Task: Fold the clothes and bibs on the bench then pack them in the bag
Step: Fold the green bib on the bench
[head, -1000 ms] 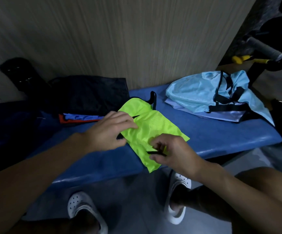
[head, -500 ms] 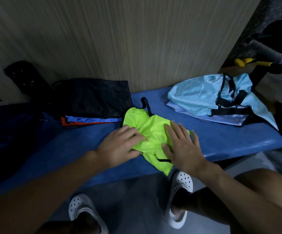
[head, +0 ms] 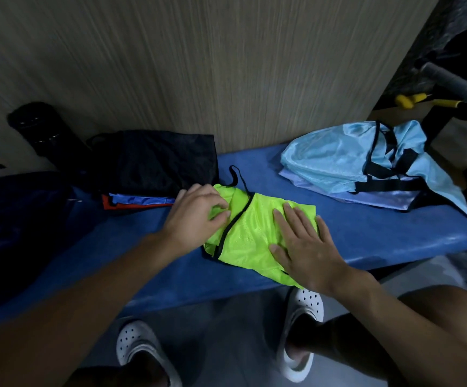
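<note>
Neon-yellow mesh bib with black trim, part-folded on the blue padded bench. Left hand pinches its 9 o'clock fold; right hand, fingers straight, presses flat at 3 o'clock. Light, limp, probably slippery: best held by the trimmed edges.
</note>
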Available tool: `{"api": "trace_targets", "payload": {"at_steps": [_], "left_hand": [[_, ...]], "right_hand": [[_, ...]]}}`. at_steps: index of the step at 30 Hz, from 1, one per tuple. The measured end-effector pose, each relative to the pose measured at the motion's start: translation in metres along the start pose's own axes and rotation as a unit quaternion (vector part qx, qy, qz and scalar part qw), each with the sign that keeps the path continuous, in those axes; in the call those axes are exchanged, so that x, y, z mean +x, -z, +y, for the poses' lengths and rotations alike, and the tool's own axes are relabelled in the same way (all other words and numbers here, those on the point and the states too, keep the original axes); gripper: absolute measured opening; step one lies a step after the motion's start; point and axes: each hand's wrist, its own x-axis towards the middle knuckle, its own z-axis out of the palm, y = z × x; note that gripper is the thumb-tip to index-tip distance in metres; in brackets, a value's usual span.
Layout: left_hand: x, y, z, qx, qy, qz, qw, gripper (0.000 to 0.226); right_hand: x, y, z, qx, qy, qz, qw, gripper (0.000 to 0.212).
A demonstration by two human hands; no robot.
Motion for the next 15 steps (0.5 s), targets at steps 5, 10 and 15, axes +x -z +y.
{"api": "trace_targets", "payload": {"at_steps": [5, 10, 15], "left_hand": [[0.005, -0.003, 0.012, -0.114, 0.056, 0.031, 0.991, 0.025], [0.018, 0.003, 0.032, -0.094, 0.051, -0.012, 0.994, 0.026], [0.033, 0.004, 0.041, -0.011, 0.060, -0.058, 0.996, 0.023]], "right_hand": [[-0.003, -0.004, 0.000, 0.002, 0.003, 0.006, 1.000, 0.083], [-0.004, -0.003, -0.006, -0.005, -0.009, 0.016, 1.000, 0.076], [-0.006, -0.002, -0.013, -0.019, -0.014, 0.041, 0.999, 0.065]]}}
